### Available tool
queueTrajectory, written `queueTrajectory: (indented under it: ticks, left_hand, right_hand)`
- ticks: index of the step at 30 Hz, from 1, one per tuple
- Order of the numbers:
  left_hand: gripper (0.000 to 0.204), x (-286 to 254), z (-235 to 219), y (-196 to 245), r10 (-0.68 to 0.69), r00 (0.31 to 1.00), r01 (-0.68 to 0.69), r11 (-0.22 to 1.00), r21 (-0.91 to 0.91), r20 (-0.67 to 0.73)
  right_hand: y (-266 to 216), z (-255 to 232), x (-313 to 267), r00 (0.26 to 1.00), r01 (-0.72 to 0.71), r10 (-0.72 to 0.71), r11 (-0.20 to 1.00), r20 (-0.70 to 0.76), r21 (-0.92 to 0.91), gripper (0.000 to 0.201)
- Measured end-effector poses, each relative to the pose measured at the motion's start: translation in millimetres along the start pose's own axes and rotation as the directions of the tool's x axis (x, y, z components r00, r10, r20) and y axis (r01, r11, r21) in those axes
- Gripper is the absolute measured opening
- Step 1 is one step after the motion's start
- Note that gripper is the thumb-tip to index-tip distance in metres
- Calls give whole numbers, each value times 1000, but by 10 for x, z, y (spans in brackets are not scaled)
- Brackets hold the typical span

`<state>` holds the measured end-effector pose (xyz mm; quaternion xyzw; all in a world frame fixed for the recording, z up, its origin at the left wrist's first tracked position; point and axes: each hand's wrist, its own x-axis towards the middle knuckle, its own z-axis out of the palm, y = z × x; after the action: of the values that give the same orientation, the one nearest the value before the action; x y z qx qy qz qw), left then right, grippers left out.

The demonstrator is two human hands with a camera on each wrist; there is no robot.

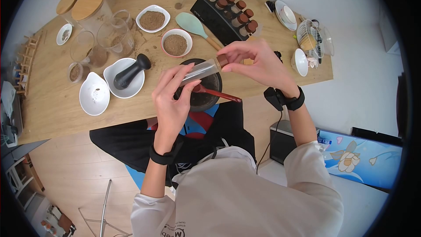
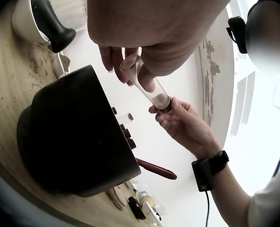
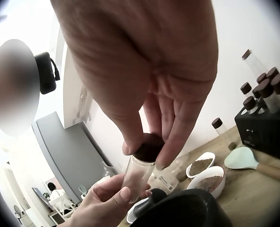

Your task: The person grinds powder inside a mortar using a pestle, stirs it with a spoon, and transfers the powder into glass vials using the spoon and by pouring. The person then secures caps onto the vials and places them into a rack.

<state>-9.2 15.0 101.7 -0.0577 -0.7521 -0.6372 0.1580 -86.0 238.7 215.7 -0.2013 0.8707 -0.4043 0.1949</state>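
Observation:
A clear glass tube (image 1: 199, 71) is held tilted over a black mortar (image 1: 202, 104). My left hand (image 1: 169, 98) grips the tube's body between fingers and thumb. At its upper right end, my right hand (image 1: 259, 63) pinches the brown cap (image 3: 148, 147), which sits on the tube's end. Some pale powder (image 2: 160, 100) shows inside near the capped end in the left wrist view. Below the tube, a red spoon (image 1: 219, 94) lies across the mortar, its handle reaching past the right rim.
Behind the mortar stand two bowls of brown powder (image 1: 152, 19) and a green spatula (image 1: 190, 23). A black rack (image 1: 215, 17) holds several capped tubes. To the left are a white bowl (image 1: 94, 94), a black pestle (image 1: 131, 72) in another bowl, and glass jars (image 1: 90, 6).

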Motion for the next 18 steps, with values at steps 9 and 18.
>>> queueTrajectory:
  ticks: [9,18]
  left_hand:
    - [36,3,15,55,-22,1000,22,1000,-8,8]
    - [35,-18,2,152,-30,999,31,998,-52,22]
  right_hand:
    - [35,4,-61,999,4,4,983,-45,181,35]
    - [3,-51,-116,995,97,-100,972,2,215,34]
